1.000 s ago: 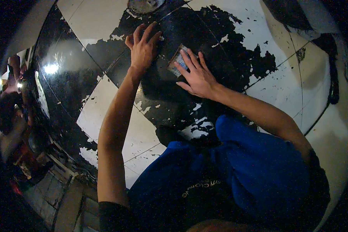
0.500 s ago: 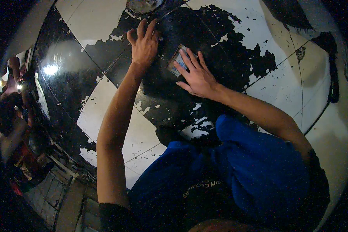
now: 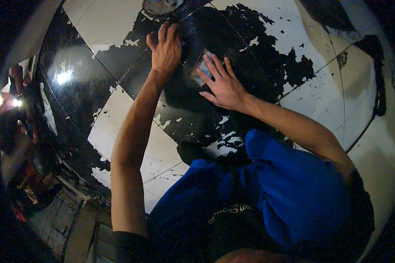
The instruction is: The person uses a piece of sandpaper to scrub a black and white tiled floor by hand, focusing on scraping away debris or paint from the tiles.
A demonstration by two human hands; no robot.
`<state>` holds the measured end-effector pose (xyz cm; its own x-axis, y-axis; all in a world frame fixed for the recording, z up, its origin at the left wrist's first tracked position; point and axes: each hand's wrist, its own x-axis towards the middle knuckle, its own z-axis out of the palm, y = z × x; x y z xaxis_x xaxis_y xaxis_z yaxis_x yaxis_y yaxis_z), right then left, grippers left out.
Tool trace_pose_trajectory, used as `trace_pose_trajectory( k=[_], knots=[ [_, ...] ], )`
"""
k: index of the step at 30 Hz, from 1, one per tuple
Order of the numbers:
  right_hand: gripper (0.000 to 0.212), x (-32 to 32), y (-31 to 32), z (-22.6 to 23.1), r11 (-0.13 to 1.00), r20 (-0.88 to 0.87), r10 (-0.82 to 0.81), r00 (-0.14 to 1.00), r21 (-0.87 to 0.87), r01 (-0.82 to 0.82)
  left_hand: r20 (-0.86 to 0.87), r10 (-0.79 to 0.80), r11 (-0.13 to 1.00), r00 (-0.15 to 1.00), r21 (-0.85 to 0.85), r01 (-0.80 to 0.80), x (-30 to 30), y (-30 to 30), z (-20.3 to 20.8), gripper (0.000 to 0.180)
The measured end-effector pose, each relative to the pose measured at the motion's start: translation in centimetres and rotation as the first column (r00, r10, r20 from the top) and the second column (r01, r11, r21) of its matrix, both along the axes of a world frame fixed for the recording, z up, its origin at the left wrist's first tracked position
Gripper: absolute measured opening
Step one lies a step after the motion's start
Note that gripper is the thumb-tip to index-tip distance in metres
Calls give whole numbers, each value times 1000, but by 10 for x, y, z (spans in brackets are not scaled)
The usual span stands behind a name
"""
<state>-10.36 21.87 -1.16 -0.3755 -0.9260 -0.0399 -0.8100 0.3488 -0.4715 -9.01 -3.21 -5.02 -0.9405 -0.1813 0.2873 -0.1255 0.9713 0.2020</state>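
My left hand is at the top centre over the black-coated part of the floor, its fingers bent and spread, with nothing visible in them. Just beyond its fingertips stands a round, dull metal object, cut off by the picture's top edge. Lower and to the right, my right hand lies flat with spread fingers. Its fingertips rest on a small rectangular packet or card with a brownish edge and a pale blue printed face. The fingers cover part of that piece.
White floor tiles show through ragged black patches. A bright light glares off the black surface at left. Cluttered dark items and greyish boards line the left side. My blue-clad legs are folded close below my hands.
My left hand has shifted very slightly to the right. My right hand and the small rectangular piece stay nearly in place.
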Motion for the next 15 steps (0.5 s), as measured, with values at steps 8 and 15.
trace_pose_trajectory(
  k=[8, 15],
  knots=[
    [69, 0, 1, -3, 997, -24, 3, 1000, 81, -1, 60, 7, 999, 998, -48, -4, -4, 3, 2, 38],
    [68, 0, 1, -4, 1000, -22, -2, 1000, 23, 3, 128, 33, 991, 991, -135, -16, -2, -1, -1, 32]
  ],
)
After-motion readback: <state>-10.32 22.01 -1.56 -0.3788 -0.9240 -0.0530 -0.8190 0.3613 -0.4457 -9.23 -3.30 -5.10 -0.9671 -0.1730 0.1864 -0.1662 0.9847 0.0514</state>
